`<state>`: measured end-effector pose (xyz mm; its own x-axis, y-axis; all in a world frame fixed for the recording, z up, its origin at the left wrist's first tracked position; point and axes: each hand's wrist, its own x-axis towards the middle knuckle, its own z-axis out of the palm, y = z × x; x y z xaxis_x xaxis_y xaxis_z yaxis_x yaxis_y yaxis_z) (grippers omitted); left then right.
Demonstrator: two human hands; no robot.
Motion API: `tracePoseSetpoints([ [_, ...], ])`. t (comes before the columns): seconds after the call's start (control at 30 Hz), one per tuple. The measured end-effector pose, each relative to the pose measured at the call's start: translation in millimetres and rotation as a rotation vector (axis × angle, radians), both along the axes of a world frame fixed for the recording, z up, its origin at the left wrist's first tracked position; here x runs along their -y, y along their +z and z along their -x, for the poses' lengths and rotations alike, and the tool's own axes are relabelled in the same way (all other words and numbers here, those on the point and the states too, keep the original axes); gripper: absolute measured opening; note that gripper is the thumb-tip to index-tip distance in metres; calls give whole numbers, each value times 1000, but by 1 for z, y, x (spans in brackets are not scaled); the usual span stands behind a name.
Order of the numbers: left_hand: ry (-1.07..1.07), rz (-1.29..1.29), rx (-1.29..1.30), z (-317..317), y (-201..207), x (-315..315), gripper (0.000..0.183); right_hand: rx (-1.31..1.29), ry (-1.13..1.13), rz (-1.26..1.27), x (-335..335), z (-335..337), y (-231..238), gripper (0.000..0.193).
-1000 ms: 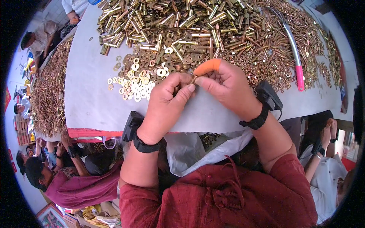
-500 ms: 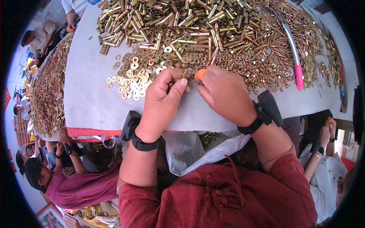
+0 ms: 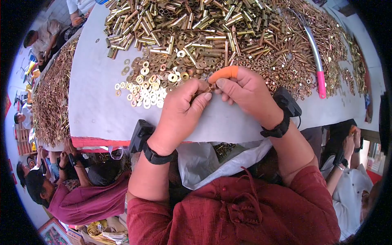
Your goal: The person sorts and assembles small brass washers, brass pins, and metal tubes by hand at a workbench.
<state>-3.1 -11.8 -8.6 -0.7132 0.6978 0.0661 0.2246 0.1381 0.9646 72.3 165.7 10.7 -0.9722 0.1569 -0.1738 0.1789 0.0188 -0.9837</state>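
My left hand (image 3: 181,110) is closed, its thumb and forefinger pinching at a small coppery part whose kind I cannot make out. Against its fingertips, my right hand (image 3: 253,94) is closed as well, an orange finger cot (image 3: 224,73) over its forefinger and the thumb pressed beneath. The fingers hide most of what is between them. Flat brass washers (image 3: 147,92) lie spread to the left of my hands. Beyond my fingers are small hex nuts (image 3: 281,77), and farther back is a heap of brass tube sleeves (image 3: 175,20).
A metal tool with a pink handle (image 3: 321,83) lies among bolts (image 3: 281,45) at the right. A pale plastic bag (image 3: 200,163) hangs below the table edge (image 3: 102,141). Other people (image 3: 81,196) sit at left and right; a second parts heap (image 3: 53,94) is at far left.
Both hands have come slightly nearer to me. The right hand has turned, so its cot-covered forefinger now arches over toward the left fingertips and its thumb shows.
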Motion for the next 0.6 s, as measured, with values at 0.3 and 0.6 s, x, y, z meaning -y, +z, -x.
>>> tracePoseSetpoints([
  [0.3, -44, 17, -47, 1, 5, 2, 10, 32, 46, 53, -2, -3, 7, 17],
  [0.6, -137, 104, -167, 2, 11, 2, 10, -276, 94, -851, -6, -10, 7, 20],
])
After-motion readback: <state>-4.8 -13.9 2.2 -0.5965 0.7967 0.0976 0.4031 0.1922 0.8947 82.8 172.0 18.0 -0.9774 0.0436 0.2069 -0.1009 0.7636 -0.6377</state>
